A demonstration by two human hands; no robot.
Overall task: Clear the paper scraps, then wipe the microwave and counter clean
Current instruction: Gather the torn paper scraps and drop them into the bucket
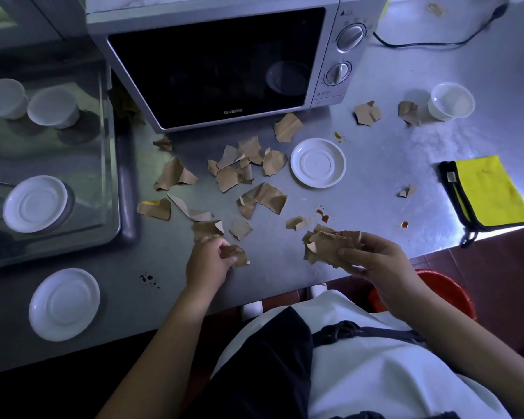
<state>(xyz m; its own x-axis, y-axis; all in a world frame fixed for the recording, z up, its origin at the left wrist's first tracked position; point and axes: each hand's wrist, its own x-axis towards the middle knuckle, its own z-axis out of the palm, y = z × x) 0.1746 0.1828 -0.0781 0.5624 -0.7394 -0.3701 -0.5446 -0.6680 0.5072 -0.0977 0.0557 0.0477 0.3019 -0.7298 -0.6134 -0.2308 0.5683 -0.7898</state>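
Note:
Several torn brown paper scraps (248,164) lie scattered over the steel counter (390,152) in front of a silver microwave (218,68). My left hand (208,261) rests on the counter near its front edge and grips a crumpled scrap (239,257). My right hand (378,258) is raised just above the counter's edge and holds a bunch of gathered scraps (327,246). A folded yellow and black cloth (487,192) lies at the right. Red sauce spots (322,215) and a dark stain (149,279) mark the counter.
A white saucer (317,162) sits among the scraps and another (64,303) lies at the front left. A white cup (450,101) stands at the right. A steel tray (109,164) on the left holds cups and a saucer. A red bin (448,291) stands below the counter edge.

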